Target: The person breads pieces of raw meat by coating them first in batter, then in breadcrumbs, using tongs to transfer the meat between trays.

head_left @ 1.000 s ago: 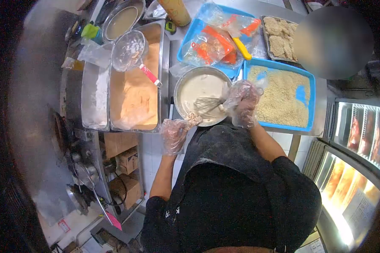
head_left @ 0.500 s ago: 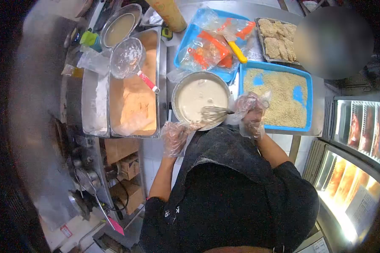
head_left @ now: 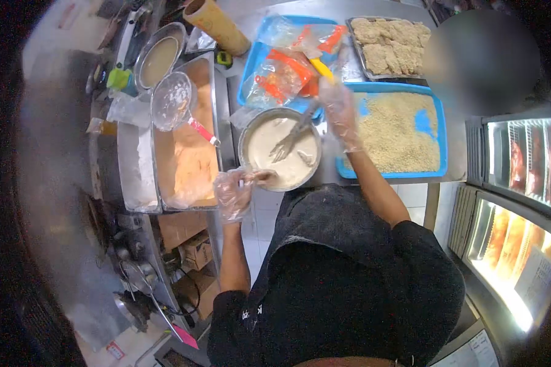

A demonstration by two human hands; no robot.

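Orange powder fills the steel pan [head_left: 219, 122], close to the bowl [head_left: 243, 144]. Left hand [head_left: 232, 194], clear glove: fingers pinch a wet, coated piece [head_left: 264, 177] at the bowl's near-left rim. Batter [head_left: 270, 136] is pale, smooth; whisk [head_left: 286, 145] tilts in it. Right hand [head_left: 341, 117] blurred at its handle, can't tell finger grip. Narrow counter [head_left: 329, 168] strip, then blue crumb tray [head_left: 444, 137].

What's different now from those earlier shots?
Your right hand has moved away from you, toward the yellow handle, and the whisk has swung with it: its handle pointed right, and now points to the far right. No clear grab or release shows. Your left hand still holds the food piece at the bowl's near-left rim; the strainer and crumb tray stayed put.
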